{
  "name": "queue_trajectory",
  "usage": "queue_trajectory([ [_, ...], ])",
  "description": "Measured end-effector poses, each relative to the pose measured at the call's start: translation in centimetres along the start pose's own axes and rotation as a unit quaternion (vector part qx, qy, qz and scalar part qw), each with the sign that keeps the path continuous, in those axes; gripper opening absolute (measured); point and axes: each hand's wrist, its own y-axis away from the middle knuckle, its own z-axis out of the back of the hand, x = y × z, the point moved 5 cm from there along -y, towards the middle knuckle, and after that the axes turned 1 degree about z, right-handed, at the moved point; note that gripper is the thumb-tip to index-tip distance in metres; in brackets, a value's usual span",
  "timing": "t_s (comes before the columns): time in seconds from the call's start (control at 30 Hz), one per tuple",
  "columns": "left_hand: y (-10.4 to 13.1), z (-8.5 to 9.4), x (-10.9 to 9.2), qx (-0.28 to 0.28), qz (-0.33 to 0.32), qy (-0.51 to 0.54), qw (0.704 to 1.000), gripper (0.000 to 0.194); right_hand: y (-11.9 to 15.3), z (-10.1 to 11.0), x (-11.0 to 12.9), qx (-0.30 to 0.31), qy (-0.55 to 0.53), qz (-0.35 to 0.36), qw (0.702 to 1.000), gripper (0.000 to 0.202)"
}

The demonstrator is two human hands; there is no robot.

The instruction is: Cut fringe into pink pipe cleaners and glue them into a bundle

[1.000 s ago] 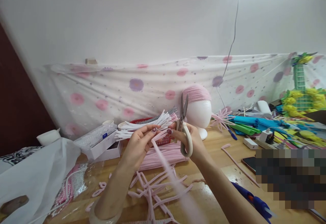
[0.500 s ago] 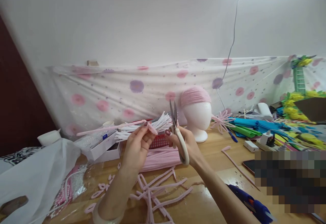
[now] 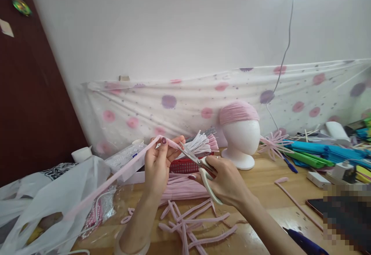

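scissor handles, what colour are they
The scissor handles are off-white, showing best in the head view.

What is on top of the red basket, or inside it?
White stems, pink stems and silver strands lie across the red basket. They cover much of its opening, so its bottom cannot be seen. The left hand hides part of its left side.

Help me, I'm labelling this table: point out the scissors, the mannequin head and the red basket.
Scissors point(image 3: 199, 163), head camera view: on the pivot.
Mannequin head point(image 3: 242, 136), head camera view: on its bare white side.
Red basket point(image 3: 183, 166), head camera view: on its front wall.
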Motion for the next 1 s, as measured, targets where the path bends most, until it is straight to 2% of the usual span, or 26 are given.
queue_trajectory([
  [0.13, 0.17, -0.08, 0.17, 0.009, 0.007, -0.012, 1.000, 0.032, 0.04, 0.18, 0.01, -0.019, 0.005, 0.019, 1.000, 0.047],
  [0.47, 0.23, 0.01, -0.17, -0.009, -0.003, -0.040, 0.999, 0.032, 0.07, 0.43, -0.17, -0.062, 0.037, 0.051, 0.996, 0.046],
  [0.67, 0.26, 0.04, -0.19, -0.013, -0.003, -0.043, 0.999, 0.032, 0.07, 0.32, -0.40, -0.063, 0.025, 0.045, 0.997, 0.048],
  [0.83, 0.24, -0.03, -0.19, -0.002, -0.001, -0.033, 0.999, 0.030, -0.14, 0.14, -0.68, -0.017, -0.031, 0.014, 0.999, 0.052],
  [1.0, 0.26, -0.17, -0.09, 0.013, 0.005, -0.026, 1.000, 0.029, -0.30, 0.67, -0.21, -0.022, 0.010, 0.028, 0.999, 0.053],
])
